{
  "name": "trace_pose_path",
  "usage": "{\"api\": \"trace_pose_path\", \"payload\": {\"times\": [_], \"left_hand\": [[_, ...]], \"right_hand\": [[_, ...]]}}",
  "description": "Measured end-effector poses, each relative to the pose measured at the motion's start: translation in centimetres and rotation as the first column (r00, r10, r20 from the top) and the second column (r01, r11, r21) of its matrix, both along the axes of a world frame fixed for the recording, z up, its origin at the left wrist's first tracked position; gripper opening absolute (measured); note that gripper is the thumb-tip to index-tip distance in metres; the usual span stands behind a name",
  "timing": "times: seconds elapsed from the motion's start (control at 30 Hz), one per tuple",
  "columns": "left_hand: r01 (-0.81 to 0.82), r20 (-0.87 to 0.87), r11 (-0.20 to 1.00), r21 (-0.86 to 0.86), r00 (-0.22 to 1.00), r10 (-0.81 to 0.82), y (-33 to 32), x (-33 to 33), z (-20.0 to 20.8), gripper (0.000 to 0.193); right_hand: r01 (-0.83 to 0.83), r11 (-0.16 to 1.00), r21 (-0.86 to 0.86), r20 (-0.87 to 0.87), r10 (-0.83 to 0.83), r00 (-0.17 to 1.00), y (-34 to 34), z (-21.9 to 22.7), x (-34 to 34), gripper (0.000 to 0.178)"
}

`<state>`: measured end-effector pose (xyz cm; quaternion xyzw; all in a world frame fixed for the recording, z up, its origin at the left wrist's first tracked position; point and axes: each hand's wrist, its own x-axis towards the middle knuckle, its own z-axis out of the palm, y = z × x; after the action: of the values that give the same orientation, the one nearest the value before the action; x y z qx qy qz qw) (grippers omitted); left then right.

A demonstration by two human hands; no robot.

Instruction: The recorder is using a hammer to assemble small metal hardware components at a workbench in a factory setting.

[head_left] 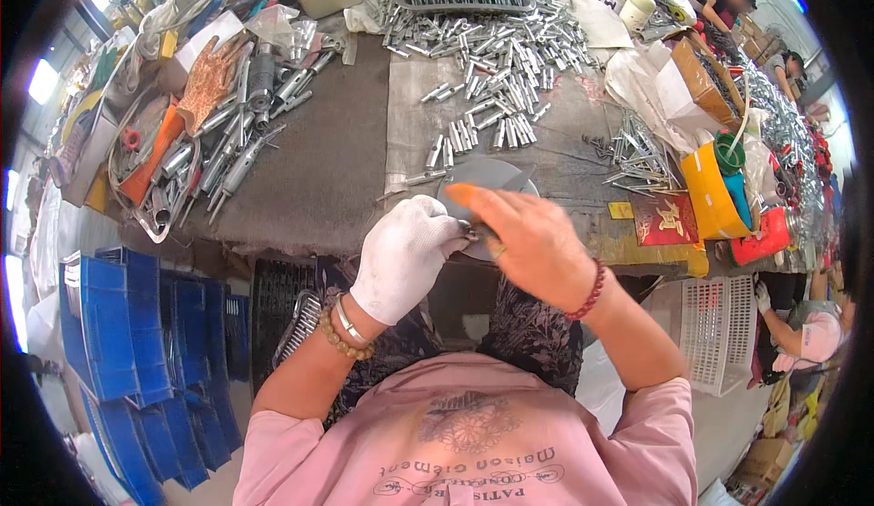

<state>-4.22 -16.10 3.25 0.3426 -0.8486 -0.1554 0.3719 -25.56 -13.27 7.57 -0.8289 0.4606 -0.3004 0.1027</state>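
At the table's front edge my two hands meet over a round grey dish [484, 176]. My left hand [401, 256], in a white glove, pinches a small dark metal piece [471, 230] between thumb and fingers. Bare except for an orange covering on a fingertip, my right hand [539, 249] is closed against the same piece. It is slightly blurred, and whatever it grips is hidden. Just beyond the dish, several silver metal cylinders [464, 133] lie in short rows. Behind them spreads a heap of similar metal parts [519, 74].
A dark tray [464, 8] of metal rods stands at the back. Metal tools [238, 165] and an orange glove [214, 78] lie left. Thin rods [648, 153], a red packet [663, 220] and a yellow box [713, 192] sit right. Blue bins [118, 324] and a white basket [719, 324] flank me.
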Motion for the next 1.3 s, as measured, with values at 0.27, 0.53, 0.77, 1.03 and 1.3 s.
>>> {"api": "trace_pose_path", "payload": {"times": [0.27,0.53,0.77,1.03,1.3], "left_hand": [[0.014,0.018,1.000,0.011,1.000,-0.014,0.1,0.1,0.4,0.024],[-0.014,0.101,0.999,0.042,0.995,0.010,-0.7,0.2,0.7,0.019],[-0.014,0.046,1.000,-0.004,0.999,0.014,0.7,0.6,0.0,0.020],[0.004,0.147,0.988,0.153,0.989,-0.027,0.4,0.4,-0.3,0.017],[0.056,-0.007,0.995,0.081,0.998,-0.056,-0.7,0.3,0.7,0.013]], "right_hand": [[0.075,0.978,0.194,0.380,-0.146,0.913,1.1,-1.9,-0.5,0.065],[0.041,0.998,0.043,0.111,-0.045,0.993,-0.1,-0.3,0.4,0.061],[-0.061,0.994,-0.088,-0.291,0.033,0.956,1.1,2.1,2.2,0.054],[0.088,0.986,-0.139,-0.149,-0.109,0.983,3.3,0.2,-0.5,0.065],[0.385,0.923,0.014,-0.126,-0.380,0.916,3.6,-1.3,-5.2,0.060]]}}
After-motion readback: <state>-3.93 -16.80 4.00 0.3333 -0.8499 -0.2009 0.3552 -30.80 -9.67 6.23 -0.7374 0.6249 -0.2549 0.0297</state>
